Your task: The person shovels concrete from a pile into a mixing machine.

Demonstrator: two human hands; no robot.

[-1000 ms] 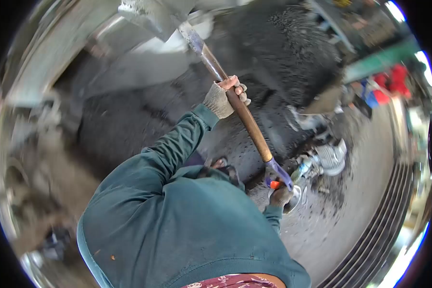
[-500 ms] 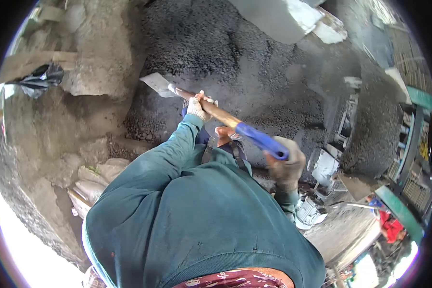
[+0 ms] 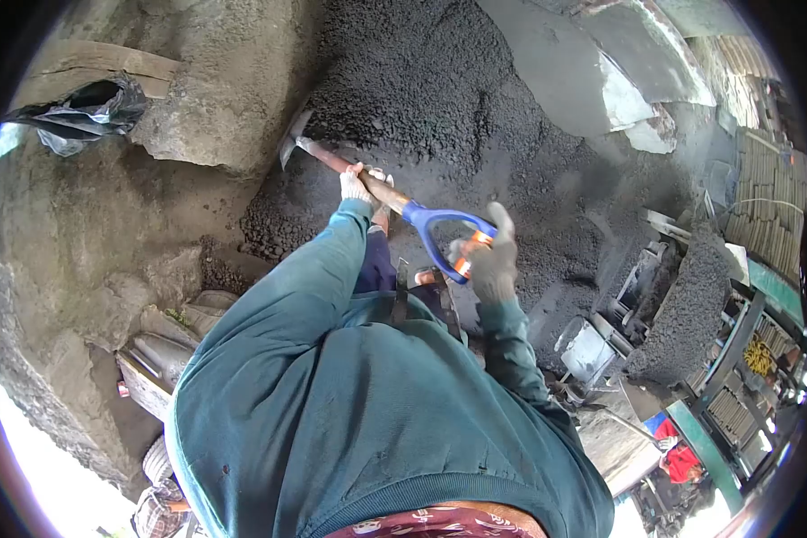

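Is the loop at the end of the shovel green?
No, the loop on the shovel is blue, with orange across its end.

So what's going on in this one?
A person in a green top is working a shovel beside a dark, gravelly heap. The gloved left hand grips the shaft; the gloved right hand is at the blue handle, its grip too blurred to judge.

We wear a loose teal sweatshirt.
Our long sleeves are creased, with a ribbed cuff at the left; a wide ribbed band edges the near side, beside maroon cloth with pale print. The glove on our left hand is pale, that on our right hand greyer; our legwear is dark navy.
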